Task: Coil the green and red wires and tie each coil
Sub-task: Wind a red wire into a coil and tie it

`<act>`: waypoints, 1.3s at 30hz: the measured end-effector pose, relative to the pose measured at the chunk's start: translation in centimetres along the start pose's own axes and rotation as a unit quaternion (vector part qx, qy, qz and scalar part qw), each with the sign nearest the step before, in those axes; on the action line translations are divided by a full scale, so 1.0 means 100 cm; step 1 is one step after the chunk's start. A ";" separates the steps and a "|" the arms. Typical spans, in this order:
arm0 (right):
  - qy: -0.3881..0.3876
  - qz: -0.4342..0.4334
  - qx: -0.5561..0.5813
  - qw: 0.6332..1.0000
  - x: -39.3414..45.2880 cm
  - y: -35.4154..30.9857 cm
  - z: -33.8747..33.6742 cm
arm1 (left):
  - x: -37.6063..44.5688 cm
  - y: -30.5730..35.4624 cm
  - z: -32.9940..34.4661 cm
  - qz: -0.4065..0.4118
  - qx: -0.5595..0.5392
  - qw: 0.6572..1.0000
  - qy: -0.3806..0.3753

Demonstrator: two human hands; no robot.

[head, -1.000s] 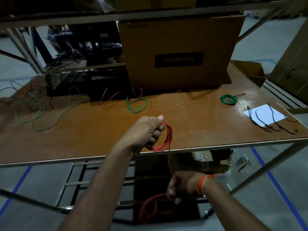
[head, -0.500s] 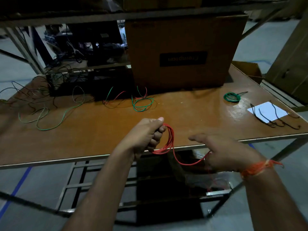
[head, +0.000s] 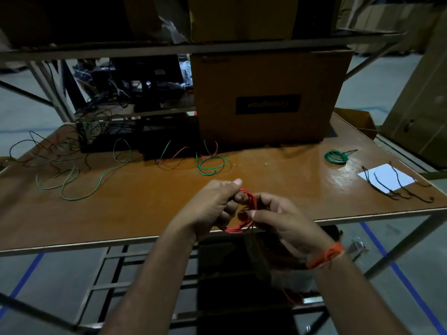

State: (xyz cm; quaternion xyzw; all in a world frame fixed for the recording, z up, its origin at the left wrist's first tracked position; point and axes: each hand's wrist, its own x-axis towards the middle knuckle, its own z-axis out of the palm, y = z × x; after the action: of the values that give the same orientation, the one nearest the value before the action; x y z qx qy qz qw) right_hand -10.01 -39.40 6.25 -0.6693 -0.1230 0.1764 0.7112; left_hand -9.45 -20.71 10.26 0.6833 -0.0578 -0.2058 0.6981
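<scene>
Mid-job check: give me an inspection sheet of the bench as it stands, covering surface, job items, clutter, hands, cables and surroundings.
Surface: brown wooden table on a metal frame, glossy at the right.
Job's things: red wire coil held over the front edge; tied green wire coil at the right; loose green wire sprawled at the left.
Clutter: white paper sheet with black ties across it; short red and green offcuts mid-table.
Hands: left hand grips the red coil; right hand pinches it from the other side.
Cables: dark cable tangle at the back left.
Surroundings: Crompton cardboard box at the back; blue floor tape.
</scene>
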 end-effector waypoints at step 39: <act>-0.021 -0.284 -0.415 0.864 -0.022 -0.035 -0.104 | 0.078 -0.005 0.093 0.144 -0.038 0.936 0.317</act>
State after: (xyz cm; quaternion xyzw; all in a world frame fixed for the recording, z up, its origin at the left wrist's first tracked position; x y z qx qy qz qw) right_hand -7.45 -49.97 9.05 -0.8348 -0.3844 -0.0867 0.3844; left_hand -5.84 -32.24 8.76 0.6705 0.0768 0.1227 0.7276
